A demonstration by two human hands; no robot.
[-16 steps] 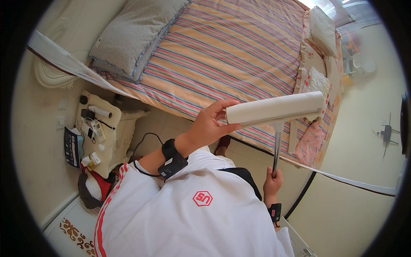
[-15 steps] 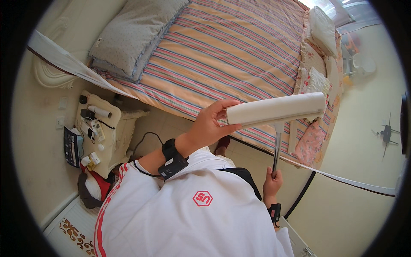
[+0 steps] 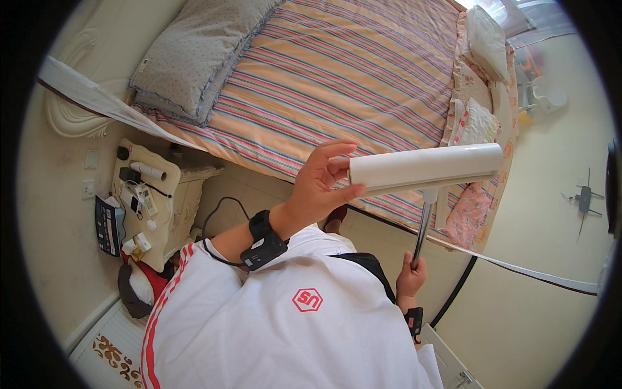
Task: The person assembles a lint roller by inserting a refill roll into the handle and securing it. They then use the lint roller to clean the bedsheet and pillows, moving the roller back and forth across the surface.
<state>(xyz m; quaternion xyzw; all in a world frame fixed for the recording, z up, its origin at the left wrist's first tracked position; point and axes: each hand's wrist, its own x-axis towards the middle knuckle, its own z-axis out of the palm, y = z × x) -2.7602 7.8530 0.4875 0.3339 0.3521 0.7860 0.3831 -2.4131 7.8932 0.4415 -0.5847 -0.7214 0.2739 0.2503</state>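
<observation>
A long-handled lint roller with a white cylindrical head is raised in front of me over the near edge of the bed. Its metal pole slopes down from under the head into my right hand, which is wrapped round it. At the head's left end is my left hand. Its thumb presses the lower corner and the other fingers curl at the end, while the index finger sits a little above the rim. Part of that grip is hidden behind the thumb and palm.
The bed has a striped sheet, with grey pillows at left and a white cushion at right. A cream bedside cabinet with small items stands at left. A white net edge crosses the bed side.
The roller head has shifted slightly right and turned a little. My left index finger has lifted off its top edge. My right hand keeps its hold on the pole.
</observation>
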